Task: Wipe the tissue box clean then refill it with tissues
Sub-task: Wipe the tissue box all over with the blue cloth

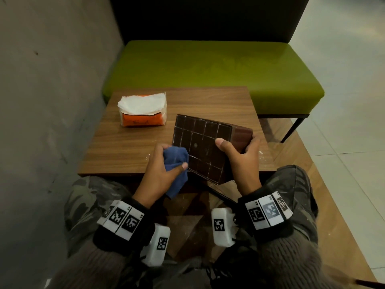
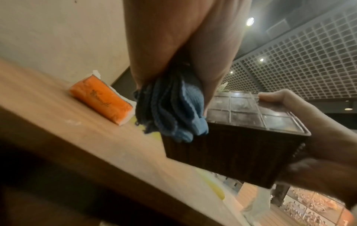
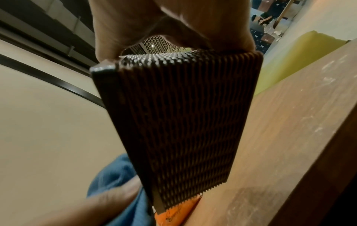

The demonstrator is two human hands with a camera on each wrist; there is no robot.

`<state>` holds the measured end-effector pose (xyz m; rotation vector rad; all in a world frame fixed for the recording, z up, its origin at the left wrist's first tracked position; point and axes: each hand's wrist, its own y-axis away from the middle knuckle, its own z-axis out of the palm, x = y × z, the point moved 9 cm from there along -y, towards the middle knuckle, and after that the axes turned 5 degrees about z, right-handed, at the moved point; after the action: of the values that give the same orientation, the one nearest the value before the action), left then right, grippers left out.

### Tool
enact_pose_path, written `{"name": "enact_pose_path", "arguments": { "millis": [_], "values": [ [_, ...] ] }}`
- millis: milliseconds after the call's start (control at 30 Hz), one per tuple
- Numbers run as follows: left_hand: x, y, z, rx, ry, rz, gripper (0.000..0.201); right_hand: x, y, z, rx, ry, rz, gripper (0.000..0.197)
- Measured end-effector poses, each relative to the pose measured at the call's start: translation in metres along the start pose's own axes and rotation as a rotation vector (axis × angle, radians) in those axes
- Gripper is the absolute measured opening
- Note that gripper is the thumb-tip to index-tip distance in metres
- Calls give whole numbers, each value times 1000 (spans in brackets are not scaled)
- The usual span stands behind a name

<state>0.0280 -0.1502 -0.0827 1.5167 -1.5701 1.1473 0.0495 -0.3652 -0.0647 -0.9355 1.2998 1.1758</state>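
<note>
Cloth point(image 1: 176, 161) on box point(image 1: 200, 147) w/ left hand point(image 1: 160, 174)

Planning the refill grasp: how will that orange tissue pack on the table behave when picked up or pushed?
The orange tissue pack probably dents under a grip: its film wrapper is creased and torn open on top, with white tissue showing. It looks light for its bulk, being soft paper. Lying flat on the wooden table, it should slide rather than roll or tip, though loose top sheets may snag.

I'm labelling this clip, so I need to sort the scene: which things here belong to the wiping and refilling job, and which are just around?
Part of the job:
- tissue box, gripped by the right hand
- blue cloth, bunched in the left hand
- orange tissue pack
- wooden table

Just around:
- green bench
</note>
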Motion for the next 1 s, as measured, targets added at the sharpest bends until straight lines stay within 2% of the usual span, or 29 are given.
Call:
{"name": "enact_pose_path", "arguments": {
  "millis": [167,300,400,533,667,833,933,1000],
  "values": [
    [1,-3,-10,170,164,-79,41,4,4,2,21,-54,12,80],
    [8,-10,-15,239,283,-130,42,0,6,3,41,-73,-10,84],
    [19,-9,-10,212,257,-102,42,-1,7,2,76,-69,-33,85],
    [41,-7,6,84,70,27,42,2,7,2,83,-19,-41,89],
    [20,-25,-17,170,195,-150,45,1,12,4,39,16,-78,81],
    [39,-13,-3,85,33,-35,51,1,9,5,43,-19,-80,83],
    [34,-16,-5,100,45,-66,47,3,10,6,35,-14,-81,77],
    [32,-21,-13,131,98,-84,41,5,11,6,39,-7,-86,81]
  ]
}}
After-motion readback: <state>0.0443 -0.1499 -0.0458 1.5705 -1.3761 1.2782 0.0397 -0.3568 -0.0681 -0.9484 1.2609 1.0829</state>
